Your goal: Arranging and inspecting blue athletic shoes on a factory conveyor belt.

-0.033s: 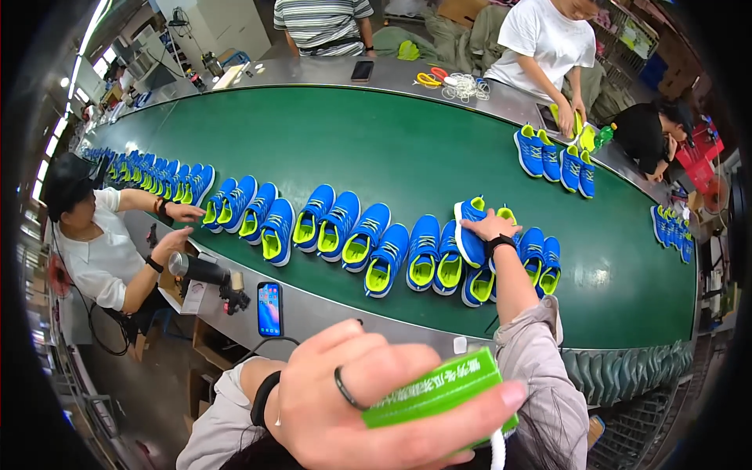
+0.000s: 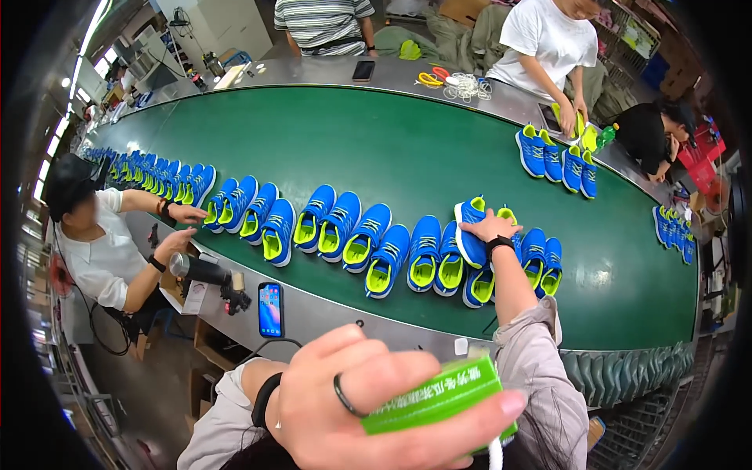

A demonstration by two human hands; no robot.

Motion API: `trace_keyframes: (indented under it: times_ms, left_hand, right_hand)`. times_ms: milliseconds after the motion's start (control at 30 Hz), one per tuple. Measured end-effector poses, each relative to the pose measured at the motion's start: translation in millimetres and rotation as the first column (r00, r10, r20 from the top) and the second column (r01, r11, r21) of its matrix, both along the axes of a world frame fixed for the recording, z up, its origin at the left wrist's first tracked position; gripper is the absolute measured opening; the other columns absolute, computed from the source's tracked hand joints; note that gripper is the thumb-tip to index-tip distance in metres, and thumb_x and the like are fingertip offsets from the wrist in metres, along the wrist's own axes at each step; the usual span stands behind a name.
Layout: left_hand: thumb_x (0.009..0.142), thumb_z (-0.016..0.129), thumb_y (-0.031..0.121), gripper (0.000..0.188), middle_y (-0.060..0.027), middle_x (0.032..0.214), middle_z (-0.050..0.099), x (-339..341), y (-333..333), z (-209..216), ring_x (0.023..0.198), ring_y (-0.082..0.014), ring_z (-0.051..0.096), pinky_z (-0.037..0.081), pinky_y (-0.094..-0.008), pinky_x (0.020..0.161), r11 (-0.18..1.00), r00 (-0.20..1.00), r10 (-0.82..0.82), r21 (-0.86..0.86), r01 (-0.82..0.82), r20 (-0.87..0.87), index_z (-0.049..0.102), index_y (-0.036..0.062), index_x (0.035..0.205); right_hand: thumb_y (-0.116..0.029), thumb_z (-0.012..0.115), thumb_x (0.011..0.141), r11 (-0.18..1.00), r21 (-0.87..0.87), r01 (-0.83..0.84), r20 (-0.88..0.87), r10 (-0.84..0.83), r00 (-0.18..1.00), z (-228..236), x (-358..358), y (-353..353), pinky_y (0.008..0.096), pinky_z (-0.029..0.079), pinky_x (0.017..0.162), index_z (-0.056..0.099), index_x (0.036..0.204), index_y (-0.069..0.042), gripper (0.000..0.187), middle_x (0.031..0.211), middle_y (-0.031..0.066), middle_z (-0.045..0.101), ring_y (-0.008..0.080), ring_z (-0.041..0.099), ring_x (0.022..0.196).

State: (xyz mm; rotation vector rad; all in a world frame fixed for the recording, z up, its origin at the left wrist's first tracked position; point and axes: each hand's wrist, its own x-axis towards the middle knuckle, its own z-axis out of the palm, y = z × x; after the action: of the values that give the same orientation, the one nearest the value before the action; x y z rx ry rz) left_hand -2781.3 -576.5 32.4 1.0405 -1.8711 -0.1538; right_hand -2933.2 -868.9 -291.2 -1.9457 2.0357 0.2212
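Note:
Close in front, my left hand (image 2: 360, 399) is closed round a small green drink carton (image 2: 439, 392) with a white straw (image 2: 495, 454) at its lower end. Farther off, my right hand (image 2: 493, 225) reaches over the green conveyor belt (image 2: 376, 141). Its fingers grip a blue sneaker (image 2: 468, 244) with a yellow-green lining and white sole. This shoe sits higher than its neighbours and partly covers them. Part of another sneaker (image 2: 508, 215) shows just beyond my fingers. More blue sneakers (image 2: 382, 262) stand side by side in a long row to the left.
A co-worker (image 2: 102, 243) at left reaches toward the row. Another person (image 2: 548, 47) works across the belt, near paired sneakers (image 2: 540, 154). A phone (image 2: 270, 308) and a dark cylinder (image 2: 200, 269) lie on the near metal edge. Scissors (image 2: 431, 79) and white laces (image 2: 468, 88) lie on the far edge.

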Motion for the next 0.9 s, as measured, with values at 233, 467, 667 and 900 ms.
trace_keyframes:
  times_ms: [233, 467, 667, 900]
  left_hand:
    - [0.066, 0.072, 0.016, 0.034, -0.0015, 0.092, 0.057, 7.9, -4.6, 2.3, 0.064, -0.0078, 0.05, 0.03, -0.0227, 0.05, 0.967, 0.971, -0.074, -0.222, 0.125, 0.225, 0.074, 0.0214, 0.099]
    - [0.059, 0.069, 0.014, 0.043, 0.0029, 0.088, 0.058, 12.0, 56.9, -2.4, 0.054, -0.0031, 0.042, 0.03, -0.0201, 0.05, 0.962, 0.992, -0.107, -0.245, 0.121, 0.069, 0.074, 0.0281, 0.099]
    - [0.063, 0.075, 0.018, 0.037, -0.0046, 0.09, 0.057, 12.1, 81.5, -23.1, 0.065, -0.0127, 0.048, 0.031, -0.0252, 0.054, 0.775, 0.984, -0.175, -0.616, 0.144, 0.01, 0.072, 0.029, 0.098]
    - [0.056, 0.067, 0.008, 0.046, 0.0024, 0.088, 0.06, 1.8, 133.3, -36.3, 0.056, -0.0047, 0.044, 0.032, -0.0197, 0.052, 0.919, 0.955, -0.285, -0.307, 0.249, -0.08, 0.075, 0.0293, 0.095]
  right_hand:
    - [-0.063, 0.068, 0.065, 1.0, 0.027, 0.007, -0.007, -0.006, 1.0, 1.5, -14.8, 7.6, 0.0577, 0.028, 0.102, 0.052, 0.131, -0.019, 0.081, 0.126, 0.0139, 0.058, 0.0338, 0.046, 0.124]
    - [-0.024, 0.08, 0.059, 0.795, -0.583, -0.166, 0.348, 0.429, 0.833, 32.2, -56.3, 100.2, 0.0453, 0.035, 0.095, 0.059, 0.069, -0.006, 0.03, 0.096, 0.0112, 0.064, 0.0309, 0.052, 0.108]
    - [-0.005, 0.067, 0.061, 0.381, -0.569, -0.729, -0.006, 0.884, 0.467, 87.7, -70.7, 212.0, 0.0465, 0.026, 0.11, 0.06, 0.071, -0.01, 0.013, 0.104, 0.0005, 0.063, 0.0219, 0.047, 0.122]
    - [-0.012, 0.058, 0.073, 0.168, -0.383, -0.909, -0.103, 0.97, 0.223, 37.6, -90.2, 273.5, 0.0426, 0.026, 0.113, 0.062, 0.078, -0.013, 0.007, 0.108, -0.004, 0.061, 0.0179, 0.044, 0.124]
